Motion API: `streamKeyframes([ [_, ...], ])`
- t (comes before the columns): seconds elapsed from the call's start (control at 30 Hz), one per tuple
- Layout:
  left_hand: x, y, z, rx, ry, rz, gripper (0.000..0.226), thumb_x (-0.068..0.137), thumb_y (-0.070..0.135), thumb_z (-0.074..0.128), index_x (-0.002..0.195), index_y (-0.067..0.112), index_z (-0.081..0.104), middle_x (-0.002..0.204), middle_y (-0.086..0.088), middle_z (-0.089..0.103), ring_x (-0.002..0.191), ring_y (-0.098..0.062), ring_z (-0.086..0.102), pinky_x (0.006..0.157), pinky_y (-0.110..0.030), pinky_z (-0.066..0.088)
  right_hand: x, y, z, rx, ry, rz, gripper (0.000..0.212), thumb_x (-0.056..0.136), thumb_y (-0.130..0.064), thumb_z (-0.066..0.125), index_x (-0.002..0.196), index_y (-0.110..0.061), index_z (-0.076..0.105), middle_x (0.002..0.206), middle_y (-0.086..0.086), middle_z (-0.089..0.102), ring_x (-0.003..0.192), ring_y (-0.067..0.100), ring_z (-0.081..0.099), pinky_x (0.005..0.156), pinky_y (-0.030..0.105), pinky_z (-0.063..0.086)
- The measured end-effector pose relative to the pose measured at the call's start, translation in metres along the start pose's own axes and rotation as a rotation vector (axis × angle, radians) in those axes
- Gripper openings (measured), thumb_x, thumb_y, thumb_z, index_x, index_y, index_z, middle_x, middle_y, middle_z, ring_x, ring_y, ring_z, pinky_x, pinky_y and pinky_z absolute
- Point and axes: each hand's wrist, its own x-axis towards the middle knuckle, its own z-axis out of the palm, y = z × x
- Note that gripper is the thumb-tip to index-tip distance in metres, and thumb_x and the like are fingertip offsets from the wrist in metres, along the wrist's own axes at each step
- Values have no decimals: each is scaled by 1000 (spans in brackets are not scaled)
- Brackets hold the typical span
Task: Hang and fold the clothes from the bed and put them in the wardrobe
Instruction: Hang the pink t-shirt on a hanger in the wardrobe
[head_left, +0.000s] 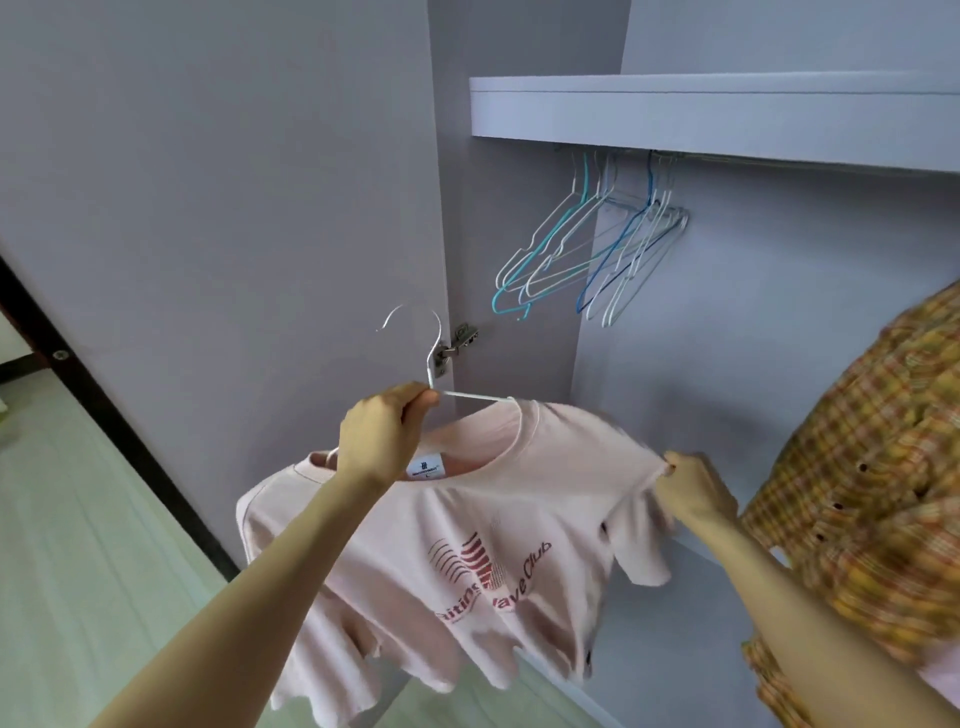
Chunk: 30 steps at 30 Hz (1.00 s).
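A: At the open wardrobe (779, 364), how far along?
B: Pink T-shirt (467, 545) on its hanger (431, 358), left hand (382, 436) gripping the hanger, right hand (691, 486) pinching a sleeve. It isn't on the far rail (779, 158) yet.

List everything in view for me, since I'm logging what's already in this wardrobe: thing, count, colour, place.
T-shirt: one, pale pink with red print, on the held hanger.
Held hanger: one, white wire, in front of the wardrobe door.
Empty hangers: several, white, teal and blue; on the rail under the shelf.
Shelf: one, white, top of the wardrobe.
Door hinge: one, metal, door edge.
Plaid shirt: one, yellow-orange, hanging at right.
Left hand: fingers grip the hanger.
Right hand: fingers pinch the T-shirt's shoulder.
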Motion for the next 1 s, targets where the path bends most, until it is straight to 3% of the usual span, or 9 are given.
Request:
streamKeyframes([
  [0.07, -2, 10, 7, -71, -64, 37, 24, 94, 27, 53, 96, 12, 72, 83, -13, 69, 79, -40, 59, 71, -39, 47, 1, 1, -4, -102, -27, -86, 28, 84, -8, 48, 108, -14, 61, 128, 17, 51, 115, 35, 51, 92, 39, 43],
  [0.13, -5, 21, 14, -120, -116, 84, 22, 94, 25, 54, 95, 13, 73, 88, -10, 71, 82, -36, 62, 74, -37, 47, 1, -11, -11, -78, 56, -349, 46, 86, -6, 49, 132, -13, 49, 139, 10, 45, 127, 29, 42, 103, 40, 37],
  [0.2, -4, 32, 21, -151, -152, 160, 21, 93, 23, 55, 93, 13, 73, 93, -4, 72, 85, -30, 63, 74, -31, 44, -3, -20, -19, -74, 21, -607, 47, 89, -5, 48, 135, -14, 47, 138, 6, 48, 127, 25, 43, 105, 36, 35],
  [0.27, 1, 41, 26, -155, -159, 241, 20, 93, 22, 56, 90, 12, 74, 92, -2, 71, 86, -28, 61, 74, -31, 42, -8, -17, -28, -111, -80, -672, 39, 93, -9, 43, 130, -17, 53, 129, 3, 57, 117, 22, 52, 99, 33, 40],
  [0.33, 9, 50, 32, -154, -137, 291, 21, 92, 20, 56, 86, 10, 73, 87, -3, 70, 85, -30, 57, 76, -33, 36, -17, -6, -37, -114, -109, -678, 26, 95, -15, 41, 113, -18, 59, 103, 0, 63, 96, 24, 57, 86, 36, 45],
  [0.43, 20, 69, 45, -184, -108, 268, 23, 93, 21, 54, 85, 10, 72, 86, -4, 65, 88, -28, 53, 79, -28, 22, -32, 11, -48, -149, -48, -713, 17, 95, -26, 44, 79, -19, 43, 72, -8, 42, 71, 27, 50, 65, 38, 41],
  [0.67, 40, 132, 96, -294, -183, 304, 22, 93, 26, 54, 89, 18, 73, 101, 0, 60, 100, -24, 47, 84, -22, 13, -54, 44, -93, -106, 75, -586, 25, 97, -20, 45, 73, -17, 37, 67, 3, 44, 65, 30, 48, 61, 42, 36],
  [0.83, 49, 194, 127, -280, -327, 361, 19, 95, 25, 52, 96, 24, 71, 118, 4, 56, 116, -23, 38, 91, -31, 17, -72, 62, -122, 2, 244, -350, 37, 97, -19, 45, 63, -23, 30, 56, 3, 39, 58, 31, 47, 56, 43, 33],
  [1.0, 57, 247, 129, -276, -296, 392, 44, 93, 16, 51, 136, 18, 44, 138, -9, 39, 127, -29, 30, 101, -41, 23, -66, 68, -134, 17, 416, -58, 30, 97, -21, 43, 69, -13, 40, 68, 6, 50, 73, 32, 52, 63, 36, 37],
])
